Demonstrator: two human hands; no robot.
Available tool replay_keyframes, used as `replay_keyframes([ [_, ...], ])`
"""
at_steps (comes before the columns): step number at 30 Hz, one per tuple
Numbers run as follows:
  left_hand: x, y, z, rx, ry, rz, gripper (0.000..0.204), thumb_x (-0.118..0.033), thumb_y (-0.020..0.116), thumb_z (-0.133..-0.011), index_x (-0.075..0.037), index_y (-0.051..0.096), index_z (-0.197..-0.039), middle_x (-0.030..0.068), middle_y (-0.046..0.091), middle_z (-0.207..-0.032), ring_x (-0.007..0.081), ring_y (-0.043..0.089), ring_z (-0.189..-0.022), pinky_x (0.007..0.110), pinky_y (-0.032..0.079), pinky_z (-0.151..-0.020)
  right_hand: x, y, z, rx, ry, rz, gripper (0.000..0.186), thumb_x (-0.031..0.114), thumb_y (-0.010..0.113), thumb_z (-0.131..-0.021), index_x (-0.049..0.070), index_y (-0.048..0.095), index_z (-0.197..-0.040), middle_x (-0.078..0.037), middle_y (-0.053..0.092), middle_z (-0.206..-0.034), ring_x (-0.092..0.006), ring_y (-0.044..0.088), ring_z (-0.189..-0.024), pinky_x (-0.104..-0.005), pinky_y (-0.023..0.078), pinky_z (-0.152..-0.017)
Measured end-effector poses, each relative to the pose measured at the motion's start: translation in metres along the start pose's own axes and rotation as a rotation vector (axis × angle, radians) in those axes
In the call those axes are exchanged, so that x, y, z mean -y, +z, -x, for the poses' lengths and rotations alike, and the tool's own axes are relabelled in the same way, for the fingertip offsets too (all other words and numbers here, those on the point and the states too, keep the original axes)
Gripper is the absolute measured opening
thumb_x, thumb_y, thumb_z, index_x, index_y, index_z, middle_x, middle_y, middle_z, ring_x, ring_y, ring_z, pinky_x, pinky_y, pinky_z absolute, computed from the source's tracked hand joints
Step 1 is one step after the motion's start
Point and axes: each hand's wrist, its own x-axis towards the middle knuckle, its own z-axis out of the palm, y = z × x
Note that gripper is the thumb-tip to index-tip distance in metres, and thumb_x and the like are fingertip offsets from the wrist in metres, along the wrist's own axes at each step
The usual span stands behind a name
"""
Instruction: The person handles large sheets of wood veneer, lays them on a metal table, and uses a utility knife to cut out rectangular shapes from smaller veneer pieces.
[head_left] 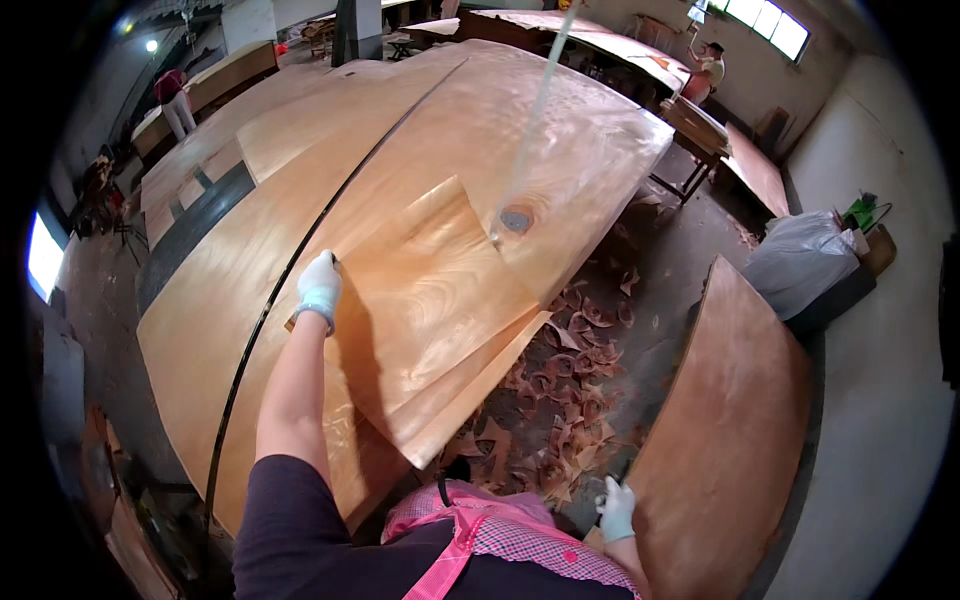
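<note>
While your left hand is resting at the left edge of a thin veneer sheet, its grip is curling inward; you cannot tell whether it is pinching anything. That sheet is lying across the near part of the wide wood panel, right of the long black strip. Your right hand is hanging near right, beside a brown board, fingers bending, their hold unclear. Wood scraps are littering the floor.

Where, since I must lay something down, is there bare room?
Bare: the broad wooden sheet between the black strip and dark sheet; also beyond the loose veneer, left of the grey patch. Crowded: floor under scraps, around left hand.
</note>
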Motion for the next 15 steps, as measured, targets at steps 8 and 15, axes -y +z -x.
replay_keyframes([
  [8, -0.063, 0.024, -0.064, -0.135, -0.115, -0.030, 0.013, -0.018, 0.048, -0.092, -0.010, 0.058, -0.098, 0.0191, 0.068, -0.092, 0.0389, 0.065, -0.090, 0.049, 0.049, -0.075, 0.009, -0.034, -0.115, 0.073, 0.213, 0.059, 0.013, 0.020, 0.055, -0.094, 0.008, 0.056, -0.097, -0.004, 0.061, -0.075, -0.0111, 0.051, -0.048, -0.0234, 0.036, -0.035],
  [15, -0.118, -0.098, -0.086, -0.791, 0.106, -0.077, 0.007, -0.009, 0.053, -0.087, -0.005, 0.058, -0.088, 0.0185, 0.066, -0.097, 0.0379, 0.062, -0.087, 0.046, 0.049, -0.072, 0.125, 0.014, -0.242, 0.244, 0.063, 0.091, 0.010, 0.018, 0.057, -0.093, 0.009, 0.056, -0.097, -0.003, 0.056, -0.071, -0.0118, 0.049, -0.047, -0.0238, 0.033, -0.035],
])
